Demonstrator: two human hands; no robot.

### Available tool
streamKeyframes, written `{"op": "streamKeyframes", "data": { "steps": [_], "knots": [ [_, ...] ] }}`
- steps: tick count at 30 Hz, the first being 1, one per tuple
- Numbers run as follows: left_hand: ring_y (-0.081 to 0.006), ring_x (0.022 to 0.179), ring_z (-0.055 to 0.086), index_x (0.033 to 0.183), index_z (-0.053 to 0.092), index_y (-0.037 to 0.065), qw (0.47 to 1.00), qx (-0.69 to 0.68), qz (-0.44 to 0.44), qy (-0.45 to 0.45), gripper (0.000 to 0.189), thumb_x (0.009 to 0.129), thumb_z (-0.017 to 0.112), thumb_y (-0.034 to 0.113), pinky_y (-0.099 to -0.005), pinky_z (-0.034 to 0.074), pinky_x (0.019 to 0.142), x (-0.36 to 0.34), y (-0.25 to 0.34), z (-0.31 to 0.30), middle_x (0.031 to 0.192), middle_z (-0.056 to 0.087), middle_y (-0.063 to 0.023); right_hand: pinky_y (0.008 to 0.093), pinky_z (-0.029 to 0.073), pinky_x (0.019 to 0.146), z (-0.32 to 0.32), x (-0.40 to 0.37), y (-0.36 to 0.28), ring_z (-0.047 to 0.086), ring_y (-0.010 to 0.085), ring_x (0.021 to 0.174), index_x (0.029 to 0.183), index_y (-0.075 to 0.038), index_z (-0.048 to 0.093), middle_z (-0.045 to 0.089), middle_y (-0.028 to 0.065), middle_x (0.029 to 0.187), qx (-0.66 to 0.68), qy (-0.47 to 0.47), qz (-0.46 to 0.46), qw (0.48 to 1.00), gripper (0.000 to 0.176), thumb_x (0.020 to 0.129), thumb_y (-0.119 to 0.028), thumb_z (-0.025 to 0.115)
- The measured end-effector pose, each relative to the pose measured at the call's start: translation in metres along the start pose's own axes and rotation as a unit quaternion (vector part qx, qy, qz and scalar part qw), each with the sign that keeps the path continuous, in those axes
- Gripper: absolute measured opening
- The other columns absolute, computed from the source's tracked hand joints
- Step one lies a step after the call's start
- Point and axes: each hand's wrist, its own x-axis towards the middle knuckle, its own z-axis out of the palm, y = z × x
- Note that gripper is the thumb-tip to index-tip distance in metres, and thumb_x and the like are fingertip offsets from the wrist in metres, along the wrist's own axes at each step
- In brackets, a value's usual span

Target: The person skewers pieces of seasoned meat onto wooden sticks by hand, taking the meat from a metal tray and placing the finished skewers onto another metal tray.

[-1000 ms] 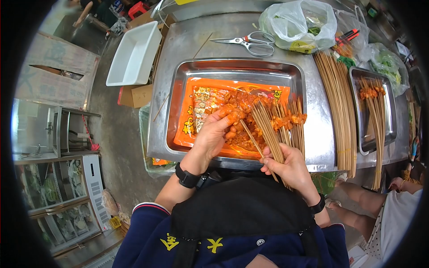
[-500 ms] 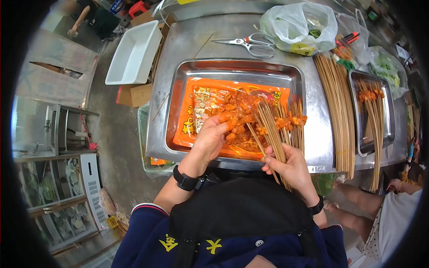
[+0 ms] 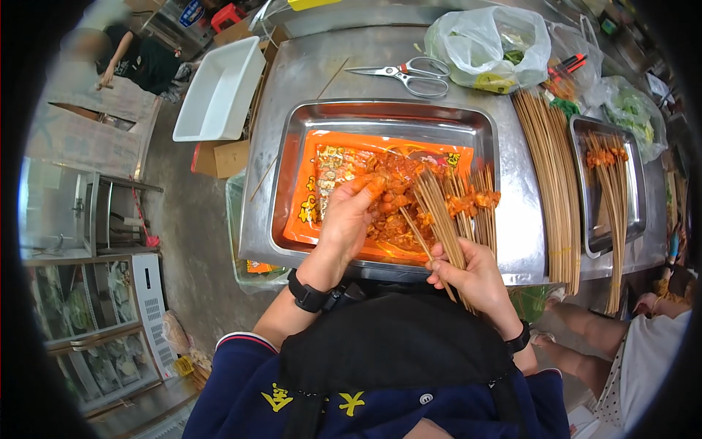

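Observation:
My left hand (image 3: pixel 349 219) reaches into the steel tray (image 3: pixel 307 132) and pinches a piece of marinated meat (image 3: pixel 391 201) from the heap lying on an orange plastic bag (image 3: pixel 307 197). My right hand (image 3: pixel 474 274) grips a bundle of bamboo skewers (image 3: pixel 439 208) near the tray's front edge, their tips fanned over the meat. One skewer points toward the piece in my left fingers. Several loaded skewers (image 3: pixel 479 201) lie at the tray's right side.
A pile of bare skewers (image 3: pixel 552 168) lies right of the tray, beside a second tray (image 3: pixel 640 183) with loaded skewers. Scissors (image 3: pixel 409 73) and plastic bags (image 3: pixel 490 40) sit at the back. A white bin (image 3: pixel 216 91) stands left. Another person's leg (image 3: pixel 592 322) is at the right.
My left hand has shifted slightly back over the meat heap, fingers closing on a piece. The right hand with the skewer bundle has barely moved.

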Motion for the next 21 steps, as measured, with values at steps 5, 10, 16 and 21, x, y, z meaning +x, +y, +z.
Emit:
{"op": "streamKeyframes", "data": {
  "steps": [5, 10, 16, 21],
  "knots": [
    [-0.0155, 0.086, 0.059, 0.105, 0.055, -0.001, 0.993, 0.088, 0.08, -0.017, 0.022, 0.086, 0.05, 0.01, -0.0271, 0.048, 0.076, -0.006, -0.004, 0.005, 0.097, 0.061, -0.0086, 0.0206, 0.049, 0.058, -0.001, 0.001, 0.0, 0.06, 0.0107, 0.067, 0.095, 0.003, 0.052, 0.06, 0.0082, 0.081, 0.013, 0.004, 0.001, 1.0, 0.014, 0.082, -0.001, 0.054],
    [-0.0117, 0.085, 0.058, 0.101, 0.058, -0.004, 0.966, 0.196, 0.167, -0.008, 0.019, 0.084, 0.052, 0.003, -0.0249, 0.046, 0.076, -0.017, -0.01, 0.015, 0.095, 0.062, -0.0083, 0.0209, 0.049, 0.058, -0.002, 0.001, 0.002, 0.06, 0.011, 0.066, 0.096, 0.003, 0.052, 0.06, 0.0091, 0.082, 0.03, 0.007, -0.003, 1.0, 0.014, 0.082, 0.0, 0.053],
    [-0.0099, 0.081, 0.057, 0.097, 0.059, -0.004, 0.955, 0.248, 0.155, -0.053, 0.017, 0.083, 0.051, 0.001, -0.0232, 0.046, 0.072, -0.026, -0.015, 0.019, 0.087, 0.063, -0.0056, 0.0205, 0.049, 0.057, -0.002, 0.0, 0.001, 0.06, 0.0106, 0.066, 0.094, 0.003, 0.052, 0.059, 0.008, 0.081, 0.045, 0.021, -0.006, 0.999, 0.014, 0.082, -0.001, 0.054],
    [-0.0106, 0.081, 0.056, 0.094, 0.059, -0.004, 0.957, 0.222, 0.189, -0.004, 0.015, 0.083, 0.053, 0.006, -0.0231, 0.045, 0.071, -0.023, -0.01, 0.013, 0.09, 0.061, -0.0042, 0.0204, 0.049, 0.056, -0.002, -0.003, 0.0, 0.06, 0.0102, 0.066, 0.093, 0.003, 0.052, 0.058, 0.0059, 0.079, 0.054, 0.038, -0.013, 0.998, 0.013, 0.081, -0.001, 0.055]
  ]
}}
